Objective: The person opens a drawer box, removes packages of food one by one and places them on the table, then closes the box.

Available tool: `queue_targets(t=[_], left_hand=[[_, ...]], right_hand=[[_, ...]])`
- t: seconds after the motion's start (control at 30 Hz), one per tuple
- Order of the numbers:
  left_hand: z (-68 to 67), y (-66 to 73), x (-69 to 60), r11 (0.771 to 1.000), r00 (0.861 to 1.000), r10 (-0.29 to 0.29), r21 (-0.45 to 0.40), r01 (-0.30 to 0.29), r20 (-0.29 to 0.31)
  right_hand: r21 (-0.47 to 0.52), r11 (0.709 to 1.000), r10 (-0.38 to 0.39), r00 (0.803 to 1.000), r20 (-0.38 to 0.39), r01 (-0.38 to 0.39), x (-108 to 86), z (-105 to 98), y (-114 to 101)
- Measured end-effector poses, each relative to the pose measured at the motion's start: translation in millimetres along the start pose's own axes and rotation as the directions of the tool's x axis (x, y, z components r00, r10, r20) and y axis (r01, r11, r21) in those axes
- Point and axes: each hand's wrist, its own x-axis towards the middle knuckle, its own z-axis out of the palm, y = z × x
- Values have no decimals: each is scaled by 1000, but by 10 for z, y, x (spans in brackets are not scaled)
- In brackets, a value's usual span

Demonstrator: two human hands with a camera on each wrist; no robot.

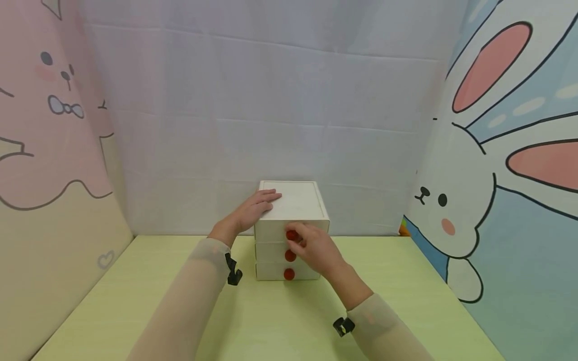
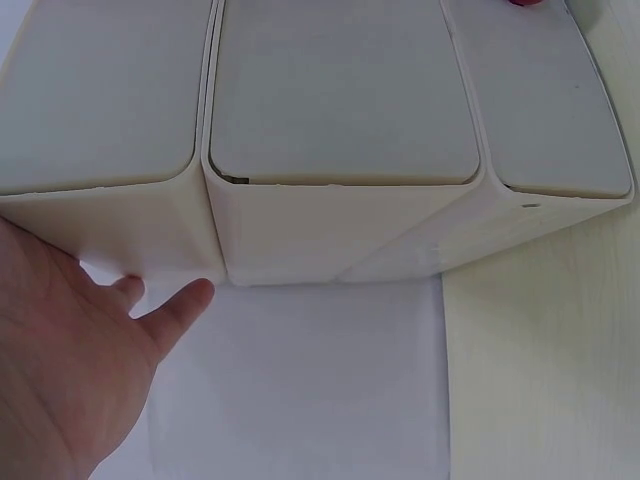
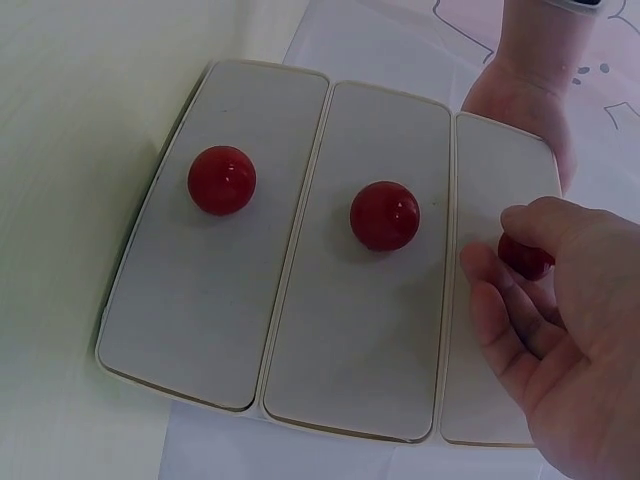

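A white three-drawer box (image 1: pixel 295 198) stands at the far side of the table, each drawer front carrying a round red knob. My left hand (image 1: pixel 254 208) rests on the top of the box at its left edge, fingers extended over it; in the left wrist view that hand (image 2: pixel 90 350) lies against the box's side. With thumb and fingers, my right hand (image 1: pixel 314 249) pinches the top drawer's red knob (image 3: pixel 525 258). Below it, the middle knob (image 3: pixel 385 216) and the bottom knob (image 3: pixel 222 180) are untouched. All the drawers look closed.
The box stands on a pale green table (image 1: pixel 180 301), close to a white cloth backdrop (image 1: pixel 271 100). Printed cloth panels rise on both sides, a pink one (image 1: pixel 27 125) at left and a rabbit one (image 1: pixel 460 200) at right.
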Motion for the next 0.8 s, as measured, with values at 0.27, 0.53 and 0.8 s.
queue_targets(t=[0.27, 0.53, 0.8], left_hand=[[6, 15, -6, 1000, 1000, 8, 0, -8, -14], [-5, -4, -4, 1000, 1000, 13, -5, -13, -12], [-1, -16, -12, 1000, 1000, 11, -12, -11, -8]], right_hand=[[-13, 1000, -7, 1000, -2, 7, -14, 6, -9], [-15, 1000, -3, 1000, 1, 3, -22, 14, -30], [-14, 1000, -2, 1000, -3, 2, -50, 12, -49]])
